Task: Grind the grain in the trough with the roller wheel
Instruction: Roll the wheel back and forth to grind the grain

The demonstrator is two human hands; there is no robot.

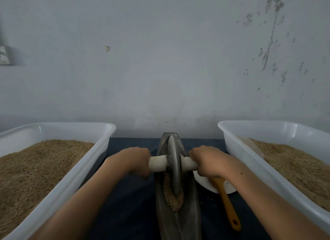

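Note:
A dark boat-shaped metal trough (191, 214) runs away from me along the middle of the table. A grey roller wheel (174, 166) stands on edge in it, with a pale wooden axle handle (158, 163) through its hub. My left hand (133, 161) grips the left end of the handle. My right hand (208, 162) grips the right end. Brown grain (174, 201) lies in the trough's groove under and just in front of the wheel.
A white plastic tub (75, 184) full of grain stands at the left, and another tub (250, 161) with grain at the right. A white dish (209, 184) with an orange-handled tool (228, 209) sits right of the trough. A wall stands close behind.

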